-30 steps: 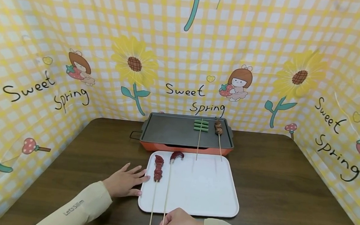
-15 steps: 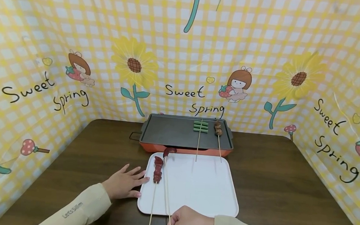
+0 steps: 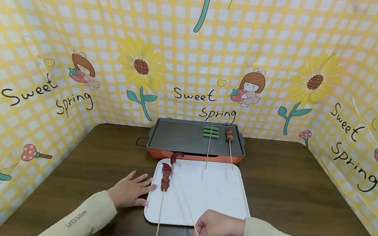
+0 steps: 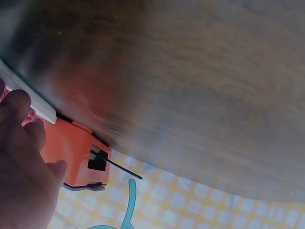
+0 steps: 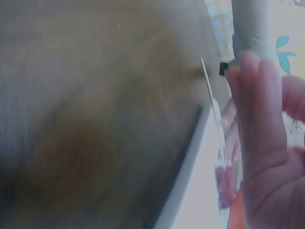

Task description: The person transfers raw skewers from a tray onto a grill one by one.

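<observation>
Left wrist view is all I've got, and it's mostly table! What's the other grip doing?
Observer: The right-hand grip holds a thin stick.
Operator: Ooh, what's on its end?
Observer: A curved dark red piece, by the far edge of the white tray; I can't tell if they touch.
Operator: Anything on top of the orange grill?
Observer: Yes, green pieces and brown chunks, each on a skewer, toward its right end.

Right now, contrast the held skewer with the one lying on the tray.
The held skewer slants; the tray skewer lies nearly front to back. The held skewer ends in a hooked curl; the tray skewer in a lumpy row. Both have dark red far ends.
</observation>
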Demonstrator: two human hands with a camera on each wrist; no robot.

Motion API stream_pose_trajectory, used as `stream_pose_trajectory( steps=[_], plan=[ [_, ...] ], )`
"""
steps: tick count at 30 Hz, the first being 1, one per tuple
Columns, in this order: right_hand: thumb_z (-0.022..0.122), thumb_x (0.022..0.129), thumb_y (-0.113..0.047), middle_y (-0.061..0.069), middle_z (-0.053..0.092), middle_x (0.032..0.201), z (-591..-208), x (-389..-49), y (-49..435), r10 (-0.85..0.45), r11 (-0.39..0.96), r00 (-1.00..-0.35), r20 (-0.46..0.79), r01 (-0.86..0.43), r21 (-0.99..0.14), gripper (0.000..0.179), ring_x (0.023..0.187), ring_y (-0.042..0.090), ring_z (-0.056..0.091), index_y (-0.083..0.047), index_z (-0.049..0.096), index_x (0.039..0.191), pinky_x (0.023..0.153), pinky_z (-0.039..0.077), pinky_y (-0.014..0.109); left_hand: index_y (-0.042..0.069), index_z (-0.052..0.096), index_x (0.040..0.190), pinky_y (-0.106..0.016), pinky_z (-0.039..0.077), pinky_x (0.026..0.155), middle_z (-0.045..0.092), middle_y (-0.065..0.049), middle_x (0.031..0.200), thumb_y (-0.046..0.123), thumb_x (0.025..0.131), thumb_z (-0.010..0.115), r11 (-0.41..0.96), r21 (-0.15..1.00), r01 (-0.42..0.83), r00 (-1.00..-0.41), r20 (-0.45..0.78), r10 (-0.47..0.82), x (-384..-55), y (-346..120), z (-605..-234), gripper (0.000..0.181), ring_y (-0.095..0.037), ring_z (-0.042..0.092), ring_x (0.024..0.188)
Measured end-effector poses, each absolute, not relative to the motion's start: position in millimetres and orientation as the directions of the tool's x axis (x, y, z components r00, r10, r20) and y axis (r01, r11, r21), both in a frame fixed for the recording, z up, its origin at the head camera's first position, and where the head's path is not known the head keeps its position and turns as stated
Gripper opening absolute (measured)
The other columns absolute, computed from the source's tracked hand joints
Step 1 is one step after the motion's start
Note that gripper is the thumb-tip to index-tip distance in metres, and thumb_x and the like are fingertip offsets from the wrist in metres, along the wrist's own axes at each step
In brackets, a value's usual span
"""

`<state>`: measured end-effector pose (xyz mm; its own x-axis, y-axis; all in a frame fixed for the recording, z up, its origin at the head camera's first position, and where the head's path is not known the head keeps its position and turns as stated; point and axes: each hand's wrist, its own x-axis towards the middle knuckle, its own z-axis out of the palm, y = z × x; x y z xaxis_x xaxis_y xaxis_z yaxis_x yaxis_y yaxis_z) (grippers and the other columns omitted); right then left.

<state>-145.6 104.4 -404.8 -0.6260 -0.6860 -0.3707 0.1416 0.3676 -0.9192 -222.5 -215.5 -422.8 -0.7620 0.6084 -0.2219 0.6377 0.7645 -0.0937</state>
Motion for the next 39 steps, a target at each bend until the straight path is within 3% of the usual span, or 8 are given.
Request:
stream_pose_trajectory(
  steps=[6, 19, 39],
  plan=[
    [0.055, 0.074, 0.012, 0.003, 0.06, 0.057, -405, -162, 122, -0.73, 0.402, -0.549, -0.406, 0.135, -0.906, 0.017, 0.046, 0.003, 0.057, -0.003, 0.061, 0.071, 0.042, 0.043, 0.014, 0.02, 0.05, 0.142, -0.06, 0.022, 0.107, 0.046, -0.007, 0.145, 0.052, 0.09, 0.055, 0.772, -0.08, 0.631, -0.767, -0.217, 0.604, -222, -216, -423, 0.061, -0.031, 0.034, 0.138],
    [0.056, 0.076, 0.011, 0.001, 0.061, 0.058, -404, -183, 138, -0.783, 0.429, -0.495, -0.376, 0.007, -0.903, 0.007, 0.049, 0.005, 0.059, 0.007, 0.062, 0.077, 0.044, 0.045, 0.015, 0.02, 0.05, 0.141, -0.059, 0.021, 0.107, 0.046, -0.007, 0.145, 0.052, 0.09, 0.055, 0.771, -0.081, 0.631, -0.765, -0.231, 0.601, -219, -214, -420, 0.061, -0.03, 0.034, 0.138],
    [0.058, 0.077, 0.009, 0.006, 0.063, 0.06, -366, -223, 124, -0.665, 0.499, -0.646, -0.374, -0.012, -0.867, 0.011, 0.049, 0.009, 0.059, 0.015, 0.061, 0.087, 0.047, 0.048, 0.02, 0.02, 0.049, 0.142, -0.059, 0.021, 0.108, 0.045, -0.007, 0.146, 0.052, 0.09, 0.055, 0.771, -0.077, 0.632, -0.763, -0.235, 0.602, -221, -214, -420, 0.062, -0.03, 0.033, 0.138]
  ],
)
